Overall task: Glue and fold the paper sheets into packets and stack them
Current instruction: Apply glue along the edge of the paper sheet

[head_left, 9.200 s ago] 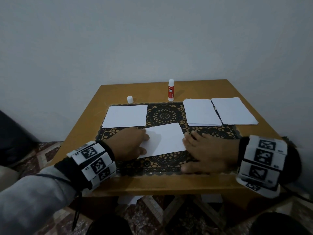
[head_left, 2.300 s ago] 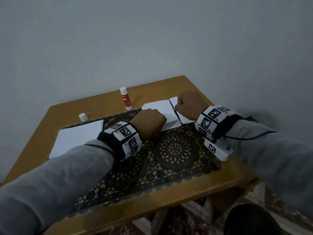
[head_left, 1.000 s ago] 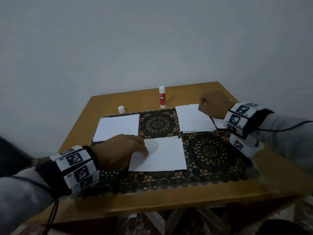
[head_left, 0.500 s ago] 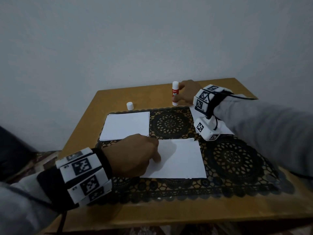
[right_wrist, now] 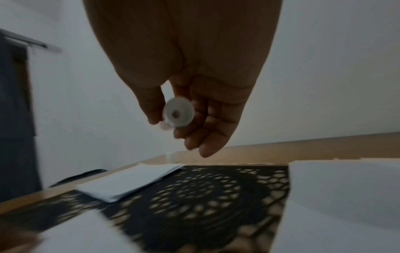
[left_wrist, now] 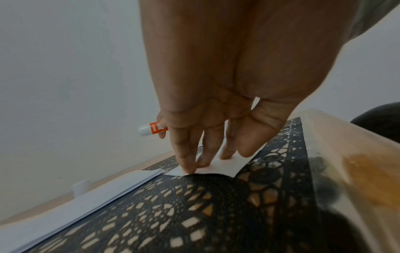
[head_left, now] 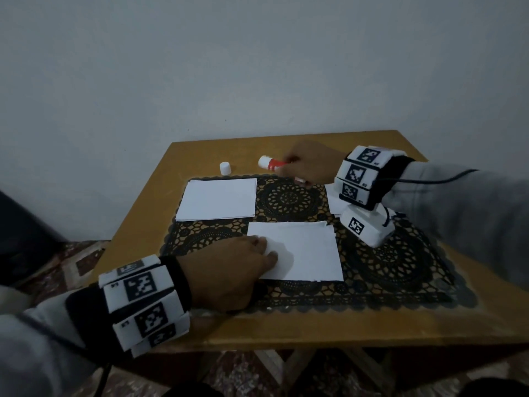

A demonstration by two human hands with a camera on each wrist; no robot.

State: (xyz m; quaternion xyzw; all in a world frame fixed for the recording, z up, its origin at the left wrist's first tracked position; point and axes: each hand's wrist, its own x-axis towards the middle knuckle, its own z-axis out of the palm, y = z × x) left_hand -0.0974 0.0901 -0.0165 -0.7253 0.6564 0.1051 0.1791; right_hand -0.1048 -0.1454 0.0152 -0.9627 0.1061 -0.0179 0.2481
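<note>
1. while the left hand [head_left: 229, 270] lies flat with its fingers [left_wrist: 184, 154] straight on the near-left edge of a single paper sheet [head_left: 303, 253], the right hand [head_left: 309, 164] is raised beyond it, curled round a glue stick [head_left: 272, 164].
2. the glue stick lies nearly level in that grip, its white end pointing away from the right hand toward the left; the right wrist view shows its round white end [right_wrist: 178, 113] between thumb and fingers, blurred.
3. the glue stick's body is red-orange with a white end, as the left wrist view [left_wrist: 151, 130] also shows.
4. a small white cap [head_left: 225, 168] stands on the wooden table [head_left: 286, 330], just left of the glue stick's tip, apart from both hands.
5. the pressed sheet is white, flat, rectangular, on a black lace mat [head_left: 386, 270].
6. a neat pile of white papers [head_left: 217, 199] lies beyond the left hand, left of the right hand.
7. more white sheets [head_left: 332, 202] lie under the right wrist, largely hidden.
</note>
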